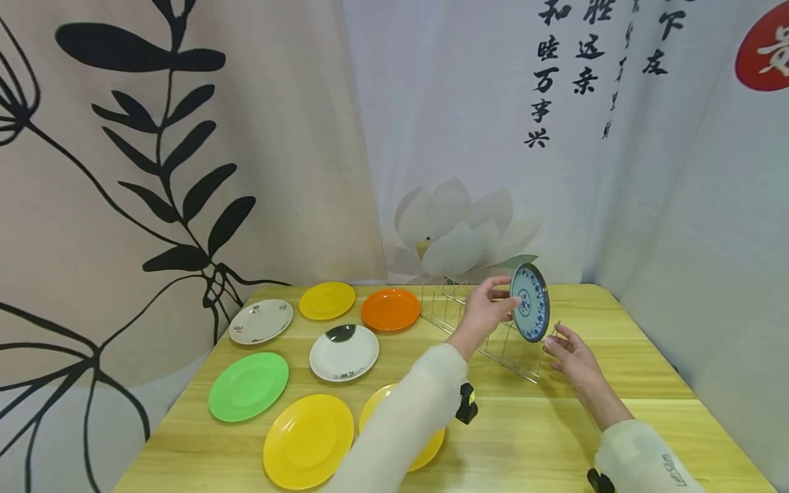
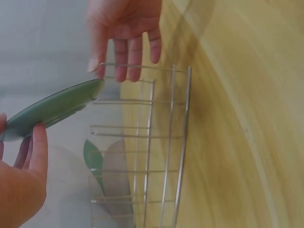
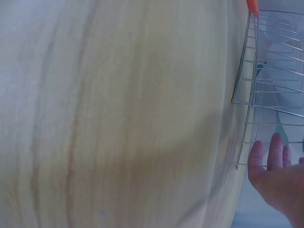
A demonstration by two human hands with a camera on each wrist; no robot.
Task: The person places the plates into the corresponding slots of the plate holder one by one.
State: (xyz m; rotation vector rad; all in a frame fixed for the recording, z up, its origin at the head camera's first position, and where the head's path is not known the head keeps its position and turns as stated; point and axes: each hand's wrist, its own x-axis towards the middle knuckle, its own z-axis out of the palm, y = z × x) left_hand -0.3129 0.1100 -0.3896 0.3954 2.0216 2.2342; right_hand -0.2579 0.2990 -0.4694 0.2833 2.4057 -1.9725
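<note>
A small plate with a blue floral pattern (image 1: pixel 531 302) is held up on its edge by my left hand (image 1: pixel 483 309), above the right end of a wire dish rack (image 2: pixel 183 135). In the left wrist view the thumb and fingers of that hand grip the plate's rim, and its greenish underside shows. My right hand (image 1: pixel 574 357) is at the rack's right end, close to the plate's lower edge. Its fingers hang fairly straight beside the end wires, with the thumb tip right by the top wire and the plate rim.
Left of the rack, several plates lie flat: an orange plate (image 1: pixel 391 309), a green plate (image 1: pixel 248 387), yellow plates (image 1: pixel 308 441), and white patterned plates (image 1: pixel 261 322). My left sleeve partly covers one yellow plate (image 1: pixel 431 450). A printed curtain (image 1: pixel 296 137) hangs behind the wooden table (image 1: pixel 518 438).
</note>
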